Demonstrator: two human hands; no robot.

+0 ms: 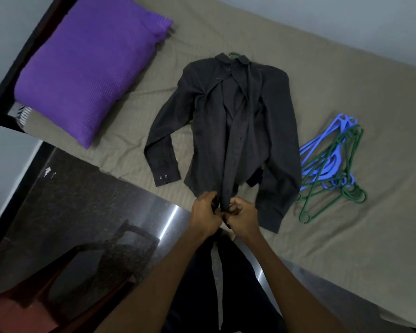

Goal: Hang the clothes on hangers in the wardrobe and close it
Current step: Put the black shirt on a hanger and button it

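— fingers of both hands are curled in at the bottom hem of the dark shirt, is that right?

— yes. left hand pinches the hem edge on one side of the front placket, right hand pinches the other side. both are closed on cloth, touching each other, looks like they're working the lowest button. i can't make out the button itself.

— where's the shirt lying?

— flat on the bed, on the olive sheet, front up. a green hanger hook pokes out at the collar, so a hanger seems to be inside already.

— and which way does it run from the hands?

— straight away from them. collar at the far end, hem at the near end, long axis roughly in line with the forearms. the hands sit at the very bottom, so the collar and hook are the farthest part. to lift it for the wardrobe, one hand has to reach up the whole shirt to that hook. neither hand is clearly nearer, the hook sits almost on the centre line.

— spare hangers?

— a tangled pile of blue and green hangers lies just beside the shirt's sleeve, on the right-hand side. purple pillow is off to the left, well apart.

— any brand, label, writing?

— none i can read. two small metal snaps show on the near cuff, nothing printed.

— wardrobe in view?

— no, not visible.
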